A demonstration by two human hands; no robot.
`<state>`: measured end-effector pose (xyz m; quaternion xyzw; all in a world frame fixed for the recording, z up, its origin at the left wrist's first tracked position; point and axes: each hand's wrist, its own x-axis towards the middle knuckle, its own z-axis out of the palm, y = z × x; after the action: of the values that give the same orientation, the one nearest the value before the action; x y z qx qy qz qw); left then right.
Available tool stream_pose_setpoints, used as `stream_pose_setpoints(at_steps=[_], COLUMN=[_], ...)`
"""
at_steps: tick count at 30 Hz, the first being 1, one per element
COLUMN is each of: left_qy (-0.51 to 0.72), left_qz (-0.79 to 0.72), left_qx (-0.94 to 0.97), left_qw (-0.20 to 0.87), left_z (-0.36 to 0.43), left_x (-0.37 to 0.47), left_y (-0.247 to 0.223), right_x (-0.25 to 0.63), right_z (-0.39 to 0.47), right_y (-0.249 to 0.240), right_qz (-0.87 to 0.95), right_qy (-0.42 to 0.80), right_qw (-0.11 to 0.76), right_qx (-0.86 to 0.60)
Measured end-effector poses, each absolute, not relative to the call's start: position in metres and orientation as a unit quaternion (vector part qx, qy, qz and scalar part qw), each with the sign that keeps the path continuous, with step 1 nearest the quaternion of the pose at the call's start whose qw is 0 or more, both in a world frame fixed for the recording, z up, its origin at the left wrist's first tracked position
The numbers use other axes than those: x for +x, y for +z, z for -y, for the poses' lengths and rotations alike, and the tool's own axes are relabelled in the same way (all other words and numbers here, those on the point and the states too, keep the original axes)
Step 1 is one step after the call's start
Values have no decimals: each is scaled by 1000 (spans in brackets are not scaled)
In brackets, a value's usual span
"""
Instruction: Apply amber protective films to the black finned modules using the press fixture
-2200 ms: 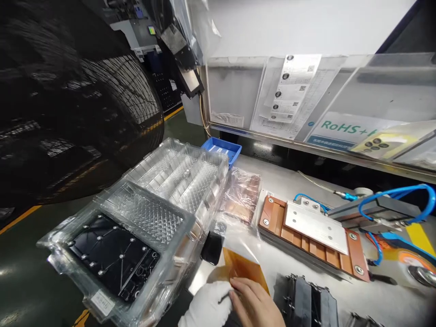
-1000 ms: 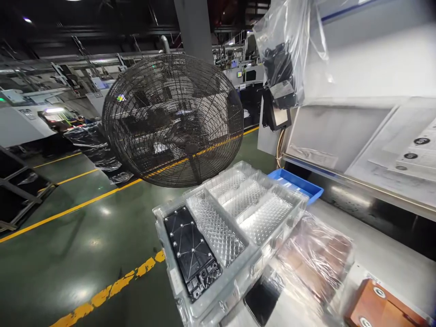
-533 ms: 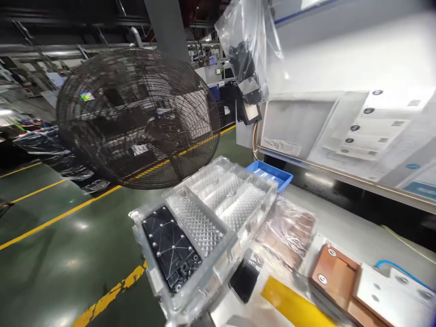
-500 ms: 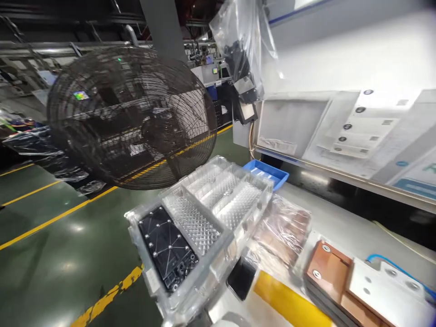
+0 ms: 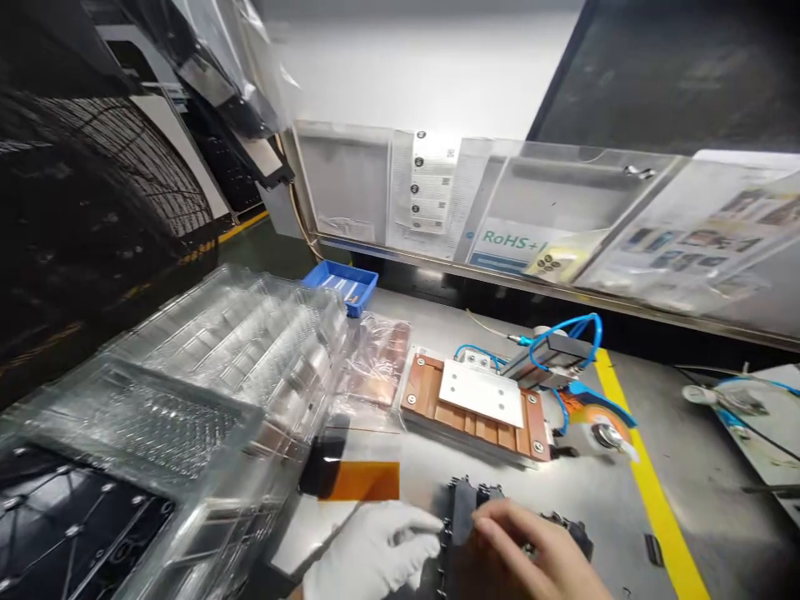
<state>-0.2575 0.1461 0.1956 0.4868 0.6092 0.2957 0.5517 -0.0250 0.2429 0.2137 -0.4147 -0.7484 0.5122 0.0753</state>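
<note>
Back in view after the camera's swing toward the fan, the gloved left hand (image 5: 370, 557) and bare right hand (image 5: 542, 557) together grip a black ribbed part (image 5: 463, 515) at the near bench edge, amber film (image 5: 361, 481) just left, copper-coloured fixture (image 5: 476, 407) beyond.

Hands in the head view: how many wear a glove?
1. The left hand, bottom centre, wears a white glove; the right hand beside it is bare. Both touch the black part.
</note>
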Motion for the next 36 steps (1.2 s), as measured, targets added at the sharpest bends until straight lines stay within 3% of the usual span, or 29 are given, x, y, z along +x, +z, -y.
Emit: stream_pose_setpoints(at_steps=[3,9,15,22,36], left_qy=[288,225,301,335,264], left_qz=[-571,-632,-647,-642,-695], left_qx=[514,540,394,376,422], left_qw=[571,507,579,578,519], left_z=[-177,-199,-221,-247,-352], left_x=[-233,-211,-223,-232,-254], left_y=[206,206,201,193,157], right_x=[-32,-9,41,52,17], right_z=[-246,-252,-262,-278,-393], right_y=[214,205,192,175,137], right_qz=[760,734,540,326,403], right_qy=[507,535,602,688,626], right_qw=[65,43,193,311,258], right_qx=[-401,-417,-555,-569,-616])
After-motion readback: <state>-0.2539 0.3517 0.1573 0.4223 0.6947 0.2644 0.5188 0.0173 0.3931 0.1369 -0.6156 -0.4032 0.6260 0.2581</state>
